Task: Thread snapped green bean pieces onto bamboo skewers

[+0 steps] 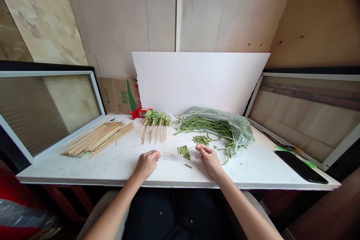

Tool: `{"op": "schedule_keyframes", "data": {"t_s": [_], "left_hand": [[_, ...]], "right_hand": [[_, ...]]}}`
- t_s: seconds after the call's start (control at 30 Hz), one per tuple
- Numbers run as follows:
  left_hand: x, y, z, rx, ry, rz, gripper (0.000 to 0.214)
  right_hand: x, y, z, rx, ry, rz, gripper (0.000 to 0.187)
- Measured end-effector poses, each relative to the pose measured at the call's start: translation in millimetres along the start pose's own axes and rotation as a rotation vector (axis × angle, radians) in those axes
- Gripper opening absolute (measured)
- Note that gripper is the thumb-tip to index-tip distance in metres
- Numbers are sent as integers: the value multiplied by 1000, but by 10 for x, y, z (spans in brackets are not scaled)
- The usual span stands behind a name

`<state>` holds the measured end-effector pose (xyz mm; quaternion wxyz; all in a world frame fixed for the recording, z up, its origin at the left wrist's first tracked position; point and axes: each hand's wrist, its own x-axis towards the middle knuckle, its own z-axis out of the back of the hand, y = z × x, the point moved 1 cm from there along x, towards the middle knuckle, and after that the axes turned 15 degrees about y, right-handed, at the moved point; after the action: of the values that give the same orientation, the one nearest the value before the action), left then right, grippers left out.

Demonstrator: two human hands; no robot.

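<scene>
A thin bamboo skewer (169, 152) stretches between my two hands just above the white table. My left hand (147, 163) is closed around its left end. At the other end, the fingertips of my right hand (208, 156) pinch the skewer. Several short green bean pieces (182, 150) sit side by side on it, nearer my right hand. Below them, a loose bean piece (188, 165) lies on the table. Behind my right hand is a small pile of cut bean pieces (201, 140).
Loose skewers (95, 138) spread across the left. Finished bean skewers (157, 118) lie at the back beside a red box (140, 113). A clear plastic bag (243, 129) of long green beans (208, 124) lies at the back right. A black phone (300, 167) rests near the right edge.
</scene>
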<state>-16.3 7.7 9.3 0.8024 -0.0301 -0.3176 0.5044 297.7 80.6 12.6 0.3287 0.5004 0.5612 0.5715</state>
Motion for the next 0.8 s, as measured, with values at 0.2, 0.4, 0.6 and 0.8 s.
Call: {"op": "schedule_keyframes", "data": {"t_s": [0.2,0.4,0.6,0.8], "left_hand": [[-4,-24,26,-14,-1,32,30],[14,-82,44,58,53,68,37],[14,-77,-3,35,15,19,13],[-7,-47,-11,30,7,-15,15]], "right_hand": [[-23,4,15,-48,29,30,40],[-12,24,-4,-63,18,17,41],[7,30,-3,-8,-50,-8,41],[-13,30,-6,-35,-47,9,39]]}}
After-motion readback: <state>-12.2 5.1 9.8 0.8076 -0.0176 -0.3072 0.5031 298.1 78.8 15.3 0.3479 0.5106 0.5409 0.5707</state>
